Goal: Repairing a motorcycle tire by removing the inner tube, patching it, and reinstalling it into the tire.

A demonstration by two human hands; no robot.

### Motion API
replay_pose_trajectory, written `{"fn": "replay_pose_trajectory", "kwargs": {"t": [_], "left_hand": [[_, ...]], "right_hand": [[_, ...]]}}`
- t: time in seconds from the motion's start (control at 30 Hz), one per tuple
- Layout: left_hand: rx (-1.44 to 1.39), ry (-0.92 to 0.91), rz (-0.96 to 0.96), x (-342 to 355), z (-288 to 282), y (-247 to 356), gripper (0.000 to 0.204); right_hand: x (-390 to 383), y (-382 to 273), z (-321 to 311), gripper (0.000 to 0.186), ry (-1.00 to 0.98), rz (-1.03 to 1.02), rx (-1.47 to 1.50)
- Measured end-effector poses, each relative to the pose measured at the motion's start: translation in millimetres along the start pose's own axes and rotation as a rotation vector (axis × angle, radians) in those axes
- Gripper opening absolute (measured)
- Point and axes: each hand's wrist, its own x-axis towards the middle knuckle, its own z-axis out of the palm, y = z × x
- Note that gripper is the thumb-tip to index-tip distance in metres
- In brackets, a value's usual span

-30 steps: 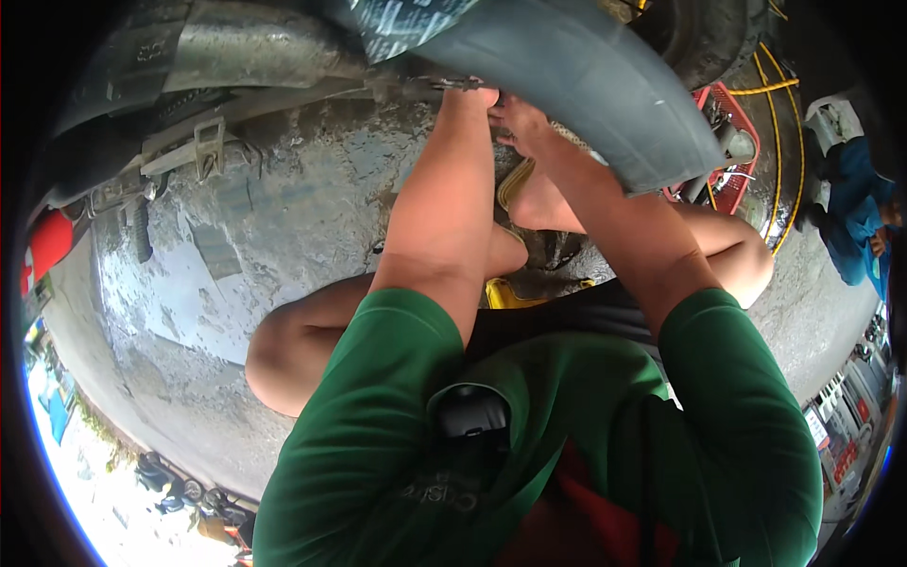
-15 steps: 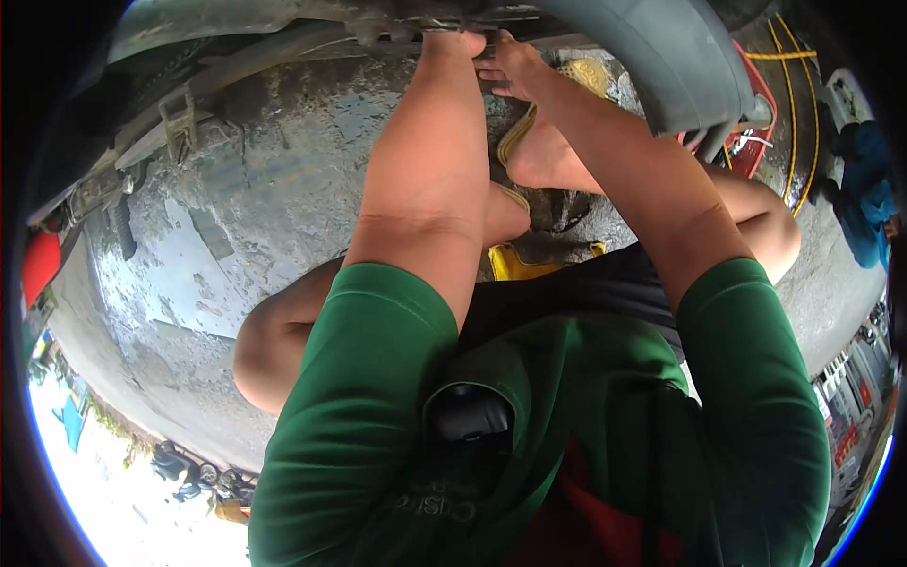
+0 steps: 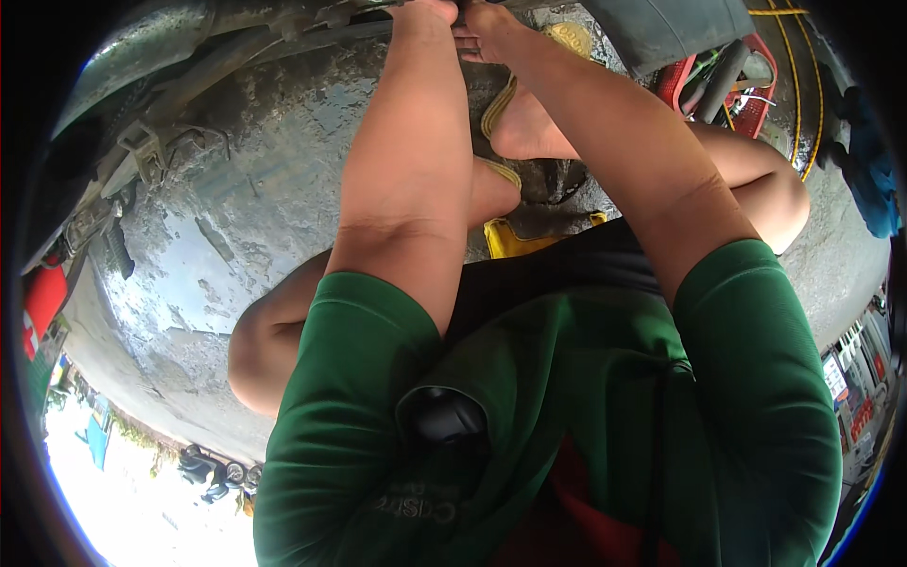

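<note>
Both my arms stretch up to the underside of a vehicle with metal pipes [image 3: 132, 66] along the top edge. My left hand [image 3: 425, 11] is at the frame's upper edge against those dark parts; its fingers are cut off. Right beside it is my right hand [image 3: 487, 36], its lower fingers curled inward toward the left hand. Its thumb and forefinger do not show, and whatever it grips is out of sight. To the right of the hands hangs a dark, curved mudguard-like panel [image 3: 671, 36].
My bare knees spread to both sides, with yellow-edged slippers [image 3: 572, 40] at my feet. A yellow object [image 3: 518, 242] lies between my legs. Right of them stands a red basket [image 3: 673, 85] with tool-like things, beside a yellow cord [image 3: 799, 94]. A metal bracket [image 3: 146, 151] hangs at left.
The view has shifted, so my hands and the vehicle sit higher in the picture and more of the red basket shows. My hands stay close together at the vehicle's underside.
</note>
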Motion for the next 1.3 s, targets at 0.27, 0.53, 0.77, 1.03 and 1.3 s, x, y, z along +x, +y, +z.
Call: {"fn": "replay_pose_trajectory", "kwargs": {"t": [0.27, 0.53, 0.77, 1.03, 1.3], "left_hand": [[-0.060, -0.080, 0.029, 8.5, 0.1, 8.6, 0.058], [-0.028, -0.028, 0.033, 4.1, 9.6, 7.3, 0.061], [-0.035, 0.024, 0.014, -0.5, 6.0, 8.6, 0.065], [-0.053, 0.066, -0.005, 0.3, 2.5, 7.4, 0.069], [-0.116, 0.182, -0.058, -9.6, 5.3, 17.2, 0.074]], "right_hand": [[50.8, 32.5, 14.9, 0.052, -0.046, -0.156, -0.029], [-14.7, -2.0, 10.9, 0.051, 0.052, -0.009, 0.038], [-26.8, -22.7, 13.6, 0.050, 0.038, 0.034, 0.043], [-27.7, -29.4, 10.9, 0.050, 0.003, 0.047, 0.043], [-30.2, -12.6, 19.7, 0.050, 0.064, 0.010, 0.084]]}}
